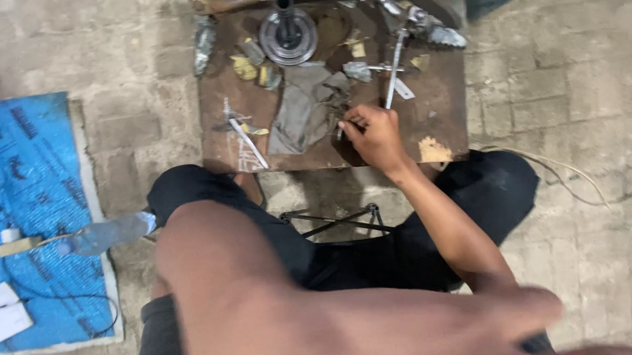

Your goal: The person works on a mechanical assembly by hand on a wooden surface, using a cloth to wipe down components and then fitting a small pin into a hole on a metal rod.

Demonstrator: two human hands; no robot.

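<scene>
The right hand (375, 135) pinches a small metal piece (340, 132) at the edge of a crumpled grey cloth (303, 108) on the scuffed brown wooden tabletop (440, 110), near a round ribbed metal pulley (288, 36). The left hand is out of sight.

At the top centre of the frame the low wooden board (440, 117) looks worn, matt and stained. On it lies a crumpled grey cloth (303, 108), dull and soft, just beside the right hand (374, 133). Above it a round metal pulley (288, 35) shines faintly. At the left, a blue plastic sheet (32, 180) looks glossy. The floor (572, 84) is rough stone paving.
</scene>
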